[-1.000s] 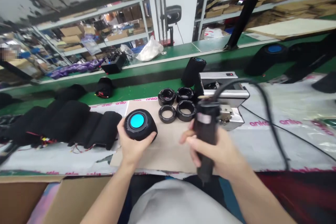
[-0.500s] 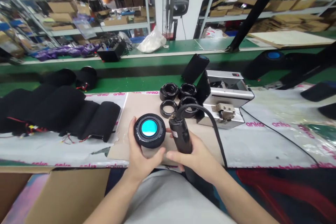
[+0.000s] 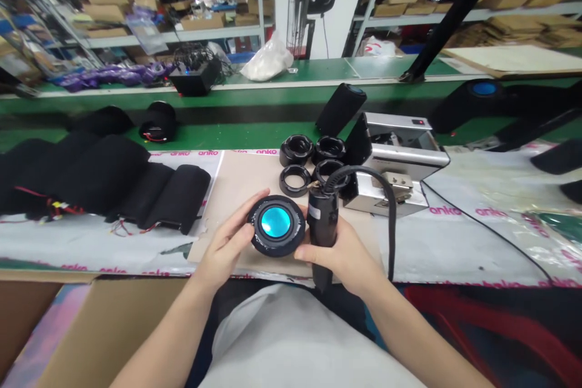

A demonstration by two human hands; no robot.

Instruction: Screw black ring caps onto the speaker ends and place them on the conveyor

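Observation:
A round black speaker point(image 3: 276, 225) with a shiny blue disc on its end faces up at me; glossy marks show around its ring. My left hand point(image 3: 230, 242) grips its left side, thumb on the rim and fingers along the far edge. In my right hand point(image 3: 339, 251) stands a black glue gun point(image 3: 322, 224), nearly upright, its small nozzle at the top and a thick hose point(image 3: 390, 218) arching off to the right. The right thumb and a fingertip touch the speaker's right edge. Just beyond lie several black rings point(image 3: 294, 179) on the beige board point(image 3: 245, 173).
A silver machine point(image 3: 400, 157) sits to the right, with a black speaker point(image 3: 341, 110) tilted behind it. Black fabric-covered bodies point(image 3: 177, 197) with loose wires lie on the left. Shelves point(image 3: 150, 39) with cartons stand behind the green bench point(image 3: 254, 109). A cardboard box point(image 3: 113, 327) is at lower left.
The speaker has moved right, closer to the glue gun. My left hand has shifted its hold, thumb now on the near rim. The glue gun has become more upright.

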